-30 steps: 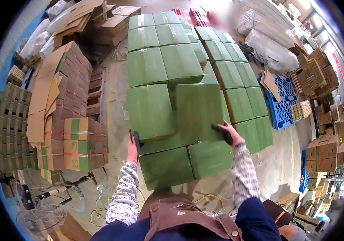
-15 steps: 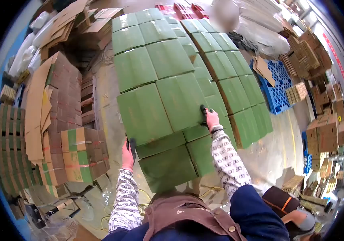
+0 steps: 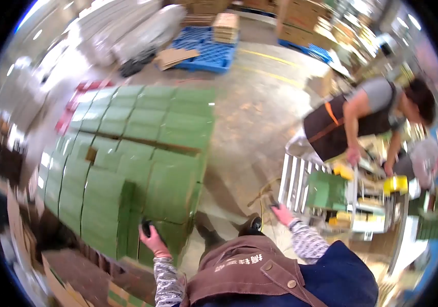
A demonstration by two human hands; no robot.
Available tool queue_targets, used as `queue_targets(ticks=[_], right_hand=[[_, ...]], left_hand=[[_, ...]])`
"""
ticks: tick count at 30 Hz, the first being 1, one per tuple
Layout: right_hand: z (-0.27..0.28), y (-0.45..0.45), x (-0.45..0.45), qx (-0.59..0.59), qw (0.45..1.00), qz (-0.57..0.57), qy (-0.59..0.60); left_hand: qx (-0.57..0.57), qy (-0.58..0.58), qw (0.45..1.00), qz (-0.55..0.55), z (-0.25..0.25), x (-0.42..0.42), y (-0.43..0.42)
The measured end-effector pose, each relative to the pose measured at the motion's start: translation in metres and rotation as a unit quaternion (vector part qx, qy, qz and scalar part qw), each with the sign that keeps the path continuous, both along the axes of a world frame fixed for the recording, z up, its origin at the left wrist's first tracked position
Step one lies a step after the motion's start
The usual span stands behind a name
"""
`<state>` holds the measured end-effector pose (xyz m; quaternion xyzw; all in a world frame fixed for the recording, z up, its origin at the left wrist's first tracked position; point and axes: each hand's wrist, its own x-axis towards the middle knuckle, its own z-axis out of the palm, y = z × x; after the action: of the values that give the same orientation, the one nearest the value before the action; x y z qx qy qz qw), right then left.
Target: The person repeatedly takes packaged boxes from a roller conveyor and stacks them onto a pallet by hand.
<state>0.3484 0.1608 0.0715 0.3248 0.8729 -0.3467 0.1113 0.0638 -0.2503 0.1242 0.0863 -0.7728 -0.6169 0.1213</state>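
My left hand (image 3: 152, 240), in a pink glove with dark fingers, is open beside the nearest green cartons (image 3: 170, 194) and holds nothing. I cannot tell whether it touches them. My right hand (image 3: 282, 214) hangs out to the right over the floor, open and blurred by motion, with nothing in it. Closest to that hand is a metal roller conveyor (image 3: 291, 179) with a green carton (image 3: 326, 190) on it. The cartons stand packed in rows to my left, and a dark gap shows between two rows.
A person in a dark apron (image 3: 331, 128) leans over the conveyor at the right. Yellow tape (image 3: 396, 184) is near that person's hands. Farther off, a blue plastic pallet (image 3: 203, 48) bears cardboard pieces. Brown cardboard (image 3: 78, 276) is at the lower left.
My view has swung right, bringing the conveyor and the person into sight. Both hands have come off the top green cartons, which no longer stand in front of me.
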Motion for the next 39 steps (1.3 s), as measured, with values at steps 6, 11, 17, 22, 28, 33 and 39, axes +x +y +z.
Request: queue_targets(ticks=[6, 11, 17, 22, 28, 33, 39], right_hand=[[-0.048, 0.094, 0.271, -0.008, 0.854, -0.515, 0.075], [-0.053, 0.051, 0.338, -0.1, 0.803, -0.581, 0.091], [-0.017, 0.004, 0.308, -0.233, 0.825, -0.514, 0.023], [-0.028, -0.009, 0.302, -0.232, 0.833, -0.503, -0.003], [-0.026, 0.003, 0.308, -0.209, 0.839, -0.5, 0.04], [-0.039, 0.018, 0.313, -0.244, 0.813, -0.523, 0.076], [-0.004, 0.059, 0.275, -0.455, 0.62, -0.603, 0.212]], left_hand=[[0.025, -0.073, 0.888, -0.454, 0.011, 0.066, 0.252], [0.037, -0.147, 0.762, -0.629, 0.009, 0.139, 0.375], [0.042, -0.229, 0.691, -0.685, 0.002, 0.177, 0.426], [0.013, -0.296, 0.709, -0.64, -0.021, 0.165, 0.43], [0.056, -0.41, 0.734, -0.539, -0.063, 0.147, 0.443], [0.071, -0.397, 0.747, -0.528, -0.101, 0.133, 0.468], [0.064, -0.414, 0.728, -0.543, -0.127, 0.118, 0.502]])
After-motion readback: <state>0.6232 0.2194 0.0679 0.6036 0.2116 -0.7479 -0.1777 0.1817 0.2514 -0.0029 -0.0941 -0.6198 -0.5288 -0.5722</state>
